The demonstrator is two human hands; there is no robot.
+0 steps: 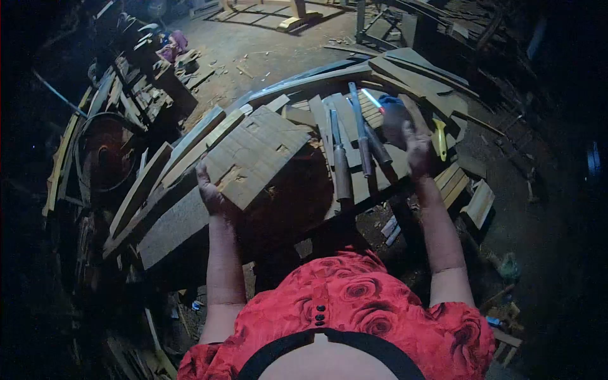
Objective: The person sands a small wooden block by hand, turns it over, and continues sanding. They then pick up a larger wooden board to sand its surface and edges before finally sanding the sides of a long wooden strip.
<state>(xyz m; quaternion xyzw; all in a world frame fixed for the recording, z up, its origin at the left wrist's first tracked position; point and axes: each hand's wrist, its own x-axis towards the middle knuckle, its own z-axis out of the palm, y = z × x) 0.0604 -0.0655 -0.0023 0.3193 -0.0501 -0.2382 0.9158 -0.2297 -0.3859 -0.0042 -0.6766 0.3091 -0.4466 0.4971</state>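
Note:
A flat wooden board (263, 149) with several small cut holes is tilted above the bench, its lower left edge gripped in my left hand (215, 193). On the right, my right hand (417, 151) is closed against a dark rounded object (395, 121), somewhat blurred, so its exact shape is unclear. Between the hands, several chisels lie on the bench, among them a long one (359, 120) and one with a thick handle (342, 172). Just right of my right hand lies a yellow-handled tool (441, 139).
Long planks (310, 82) line the bench's far edge. Wood offcuts (479, 204) lie at the right. A round metal rim (82, 149) and piled scrap stand at the left. Beyond is a dirt floor (253, 47) with wooden legs at the top.

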